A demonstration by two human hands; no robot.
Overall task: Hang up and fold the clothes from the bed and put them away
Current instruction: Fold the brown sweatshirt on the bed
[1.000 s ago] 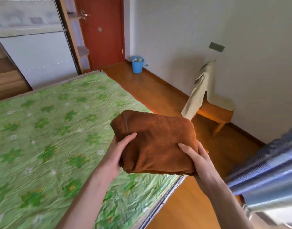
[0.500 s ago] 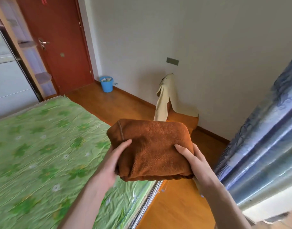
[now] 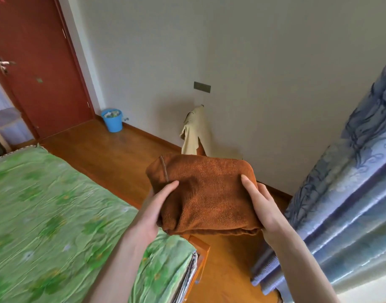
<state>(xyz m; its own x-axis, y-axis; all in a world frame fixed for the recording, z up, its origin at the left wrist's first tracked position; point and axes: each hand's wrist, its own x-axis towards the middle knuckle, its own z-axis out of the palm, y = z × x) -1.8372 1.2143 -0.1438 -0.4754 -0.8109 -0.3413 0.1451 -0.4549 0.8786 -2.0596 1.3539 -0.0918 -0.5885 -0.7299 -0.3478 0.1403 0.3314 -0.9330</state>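
A folded brown fleece garment [image 3: 206,191] is held in the air past the bed's corner, over the wooden floor. My left hand [image 3: 151,212] grips its left end, thumb on top and fingers hidden underneath. My right hand [image 3: 261,204] grips its right end the same way. The bed [image 3: 45,215] with a green flowered sheet lies at the lower left. A beige garment [image 3: 195,132] hangs over a wooden chair against the wall; the brown bundle hides most of that chair.
A red door [image 3: 34,62] stands shut at the back left, with a blue bucket [image 3: 112,120] beside it by the wall. Blue patterned curtains [image 3: 345,193] hang at the right. Wooden floor [image 3: 113,154] runs between bed and wall.
The view has swung right and up, away from the bed toward the wall and chair. Both hands keep their hold on the brown bundle, which has moved off the bed over the floor.
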